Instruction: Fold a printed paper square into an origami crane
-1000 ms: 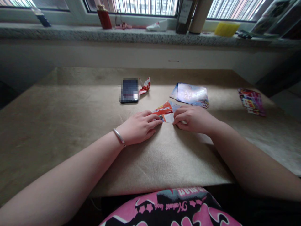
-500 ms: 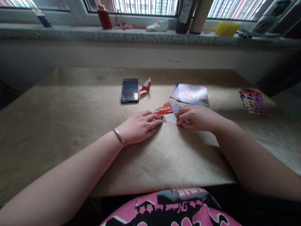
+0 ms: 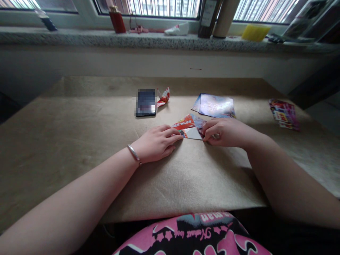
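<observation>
A folded piece of printed paper (image 3: 189, 127), red, blue and white, lies on the tan table cover (image 3: 106, 134). My left hand (image 3: 156, 141) lies on its left end, fingers stretched and pressing it flat; a silver bangle sits on that wrist. My right hand (image 3: 225, 131) is closed in a pinch on the paper's right edge.
A dark phone (image 3: 146, 102) and a crumpled red-white scrap (image 3: 163, 96) lie farther back. A glossy blue sheet stack (image 3: 216, 105) sits behind my right hand, and a pink leaflet (image 3: 284, 114) at the right. The window sill (image 3: 159, 39) carries a red cup, bottles and a yellow item.
My right hand has slid rightwards along the folded paper, uncovering more of its white face. My left hand has stayed in place.
</observation>
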A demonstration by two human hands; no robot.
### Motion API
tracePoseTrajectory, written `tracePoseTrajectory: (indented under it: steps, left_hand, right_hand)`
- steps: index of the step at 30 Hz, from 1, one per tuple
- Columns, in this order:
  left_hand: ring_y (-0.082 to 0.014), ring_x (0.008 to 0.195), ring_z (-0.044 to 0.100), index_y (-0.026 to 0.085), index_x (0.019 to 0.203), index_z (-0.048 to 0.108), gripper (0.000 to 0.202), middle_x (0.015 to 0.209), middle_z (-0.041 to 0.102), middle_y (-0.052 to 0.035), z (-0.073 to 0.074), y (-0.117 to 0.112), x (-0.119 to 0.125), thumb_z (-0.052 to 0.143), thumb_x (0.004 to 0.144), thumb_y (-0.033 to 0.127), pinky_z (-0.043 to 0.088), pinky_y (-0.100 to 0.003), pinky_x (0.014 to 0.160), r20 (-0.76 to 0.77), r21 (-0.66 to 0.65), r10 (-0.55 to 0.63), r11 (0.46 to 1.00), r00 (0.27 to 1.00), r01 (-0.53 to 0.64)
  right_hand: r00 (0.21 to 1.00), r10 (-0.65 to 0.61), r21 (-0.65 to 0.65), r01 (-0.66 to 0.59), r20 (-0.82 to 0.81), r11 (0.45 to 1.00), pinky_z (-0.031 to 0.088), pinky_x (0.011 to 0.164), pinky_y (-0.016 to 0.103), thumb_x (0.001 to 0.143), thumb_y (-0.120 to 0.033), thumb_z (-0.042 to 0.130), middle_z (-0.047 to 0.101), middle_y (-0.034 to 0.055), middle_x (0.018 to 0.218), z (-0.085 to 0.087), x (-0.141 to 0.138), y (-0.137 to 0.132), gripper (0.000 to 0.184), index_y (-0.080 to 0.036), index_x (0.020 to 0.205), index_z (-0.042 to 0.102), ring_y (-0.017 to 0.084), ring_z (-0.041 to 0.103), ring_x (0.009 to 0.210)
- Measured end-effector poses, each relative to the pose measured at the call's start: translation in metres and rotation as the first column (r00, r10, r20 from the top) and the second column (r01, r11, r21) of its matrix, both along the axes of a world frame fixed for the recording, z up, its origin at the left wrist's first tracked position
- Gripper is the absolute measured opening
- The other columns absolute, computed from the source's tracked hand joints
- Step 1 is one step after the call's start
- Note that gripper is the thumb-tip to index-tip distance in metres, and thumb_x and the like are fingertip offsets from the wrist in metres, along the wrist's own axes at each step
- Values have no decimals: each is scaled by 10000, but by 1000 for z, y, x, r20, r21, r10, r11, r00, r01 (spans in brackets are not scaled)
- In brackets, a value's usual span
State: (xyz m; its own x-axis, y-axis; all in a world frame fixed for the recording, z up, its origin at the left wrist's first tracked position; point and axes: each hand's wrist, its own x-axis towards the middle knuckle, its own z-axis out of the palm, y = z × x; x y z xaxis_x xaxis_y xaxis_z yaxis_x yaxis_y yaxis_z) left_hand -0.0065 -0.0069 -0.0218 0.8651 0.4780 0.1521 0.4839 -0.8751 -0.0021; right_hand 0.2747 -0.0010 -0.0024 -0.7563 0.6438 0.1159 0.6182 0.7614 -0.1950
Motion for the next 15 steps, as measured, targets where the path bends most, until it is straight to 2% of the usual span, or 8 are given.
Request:
tracePoseTrajectory:
  steps: [5, 8, 12, 15]
  left_hand:
    - [-232, 1131, 466, 204, 1271, 517, 374, 1270, 542, -56, 0, 0, 0, 438, 915, 288, 391, -394, 1004, 4, -13, 25, 1000, 1000, -25]
    - [-232, 1096, 478, 204, 1226, 547, 343, 1231, 560, -61, 2, -1, 1, 452, 901, 262, 408, -388, 972, 6, -3, 22, 1000, 1000, -22]
    - [-223, 1014, 500, 210, 1148, 589, 292, 1140, 590, -70, 4, -2, 3, 434, 902, 239, 434, -371, 902, 12, 39, 16, 999, 1000, -17]
    - [-223, 982, 501, 222, 1124, 599, 278, 1120, 592, -71, 3, -2, 5, 431, 903, 245, 437, -373, 876, 21, 72, 27, 997, 999, -28]
  right_hand:
    - [997, -67, -24, 66, -37, 998, 411, 629, 244, 729, -130, 554, 673, 13, 833, -2, -4, 0, 151, -218, 736, 676, 131, 588, 725]
    - [993, -101, 17, 103, -65, 995, 405, 637, 250, 761, -171, 545, 653, 24, 799, -5, -14, -1, 121, -203, 784, 660, 143, 573, 735]
    - [995, -47, 153, 59, -83, 986, 426, 737, 303, 804, -257, 569, 671, 49, 925, -13, -31, -4, 130, -219, 852, 684, 190, 566, 856]
    - [993, 19, 209, 6, -115, 978, 433, 795, 322, 826, -196, 523, 674, 49, 961, -19, -41, -5, 181, -220, 888, 692, 186, 557, 858]
